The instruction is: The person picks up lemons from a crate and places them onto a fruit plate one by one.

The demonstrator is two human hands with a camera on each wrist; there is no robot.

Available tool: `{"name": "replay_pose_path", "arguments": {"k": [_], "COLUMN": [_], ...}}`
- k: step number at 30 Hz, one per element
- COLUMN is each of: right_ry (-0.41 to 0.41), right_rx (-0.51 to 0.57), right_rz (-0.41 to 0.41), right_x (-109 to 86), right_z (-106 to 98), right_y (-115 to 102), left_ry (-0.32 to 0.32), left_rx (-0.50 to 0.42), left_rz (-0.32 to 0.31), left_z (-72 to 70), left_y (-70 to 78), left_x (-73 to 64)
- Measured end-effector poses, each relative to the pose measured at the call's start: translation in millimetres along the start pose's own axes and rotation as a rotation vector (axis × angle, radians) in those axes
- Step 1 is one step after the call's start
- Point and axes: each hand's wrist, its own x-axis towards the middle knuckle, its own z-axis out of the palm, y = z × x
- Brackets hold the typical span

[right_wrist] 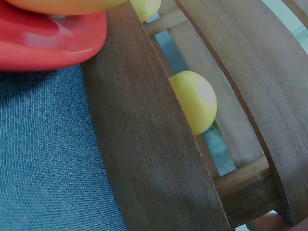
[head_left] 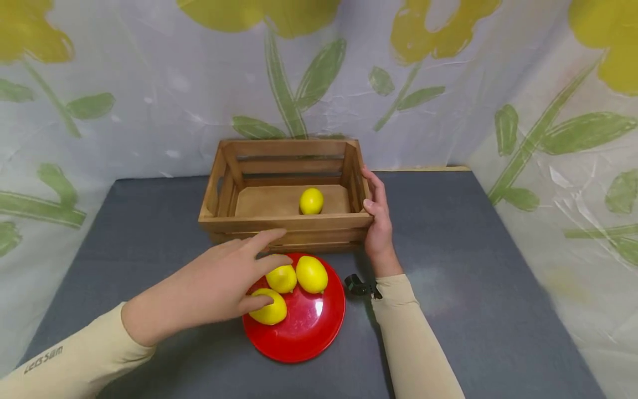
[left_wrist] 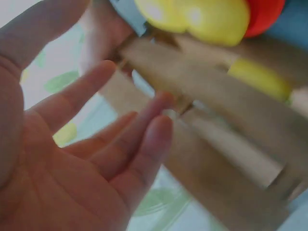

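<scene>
My left hand (head_left: 219,282) hovers over the left side of a red plate (head_left: 309,338), fingers spread, palm bare in the left wrist view. Three lemons lie on that plate: one lemon (head_left: 271,309) under my thumb, another (head_left: 282,280) partly hidden by my fingers, a third (head_left: 312,275) farther right. Behind the plate stands a slatted wooden crate (head_left: 284,224). My right hand (head_left: 380,221) grips its right end, thumb at the near corner. Inside the crate sits a lemon (head_left: 311,200); the right wrist view shows this lemon (right_wrist: 196,102) and another bit of yellow (right_wrist: 146,7).
A dark grey tabletop (head_left: 458,288) lies under everything. Close behind the crate hangs a pale curtain (head_left: 189,83) with yellow flowers and green leaves, wrapping round both sides. A black strap (head_left: 360,286) is on my right wrist.
</scene>
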Motion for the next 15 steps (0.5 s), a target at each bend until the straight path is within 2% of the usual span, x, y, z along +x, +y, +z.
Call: {"name": "replay_pose_path", "arguments": {"k": [5, 9, 12, 15], "right_ry": [-0.011, -0.011, -0.013, -0.015], "right_rx": [-0.007, -0.013, -0.013, -0.011], "right_rz": [0.003, 0.014, 0.019, 0.019], "right_x": [-0.6, -0.9, -1.3, -2.2], "right_z": [-2.3, -2.7, -2.3, -1.6], "right_y": [0.9, 0.8, 0.0, -0.4], "left_ry": [0.037, 0.06, 0.043, -0.016], "left_rx": [-0.027, -0.004, 0.034, 0.05], "left_rz": [0.056, 0.022, -0.005, -0.027], "left_z": [-40.1, -68.0, -79.1, -79.2], "left_y": [-8.1, -19.5, -32.9, -48.2], "left_x": [30.5, 63.8, 90.1, 115.0]}}
